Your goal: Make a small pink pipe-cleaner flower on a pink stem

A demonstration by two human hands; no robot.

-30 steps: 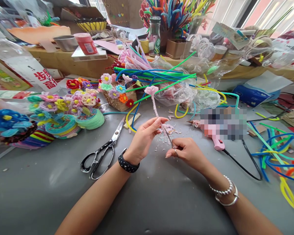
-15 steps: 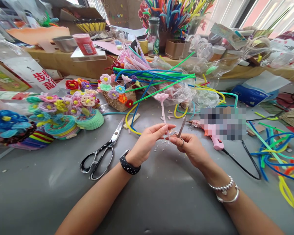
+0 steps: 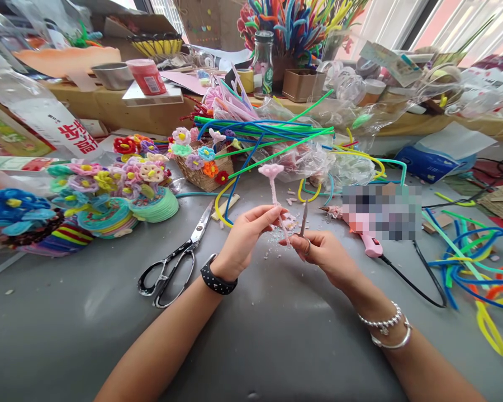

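My left hand (image 3: 245, 237) pinches the stem of a pink pipe-cleaner flower (image 3: 271, 171), which stands nearly upright above the grey table. My right hand (image 3: 324, 254) is closed on small scissors (image 3: 304, 216), blades pointing up, and its fingertips touch the lower end of the pink stem. Pale fluff trimmings (image 3: 287, 223) lie on the table just behind both hands.
Large black-handled scissors (image 3: 171, 262) lie left of my left wrist. A pink glue gun (image 3: 366, 237) with a black cord lies to the right. Baskets of pipe-cleaner flowers (image 3: 121, 190) stand at left, loose coloured pipe cleaners (image 3: 473, 257) at right, a bagged bundle (image 3: 272, 134) behind.
The right hand rose from low on the stem and turned the small scissors so the blades point up. The flower shifted slightly right then back left, staying in the left hand.
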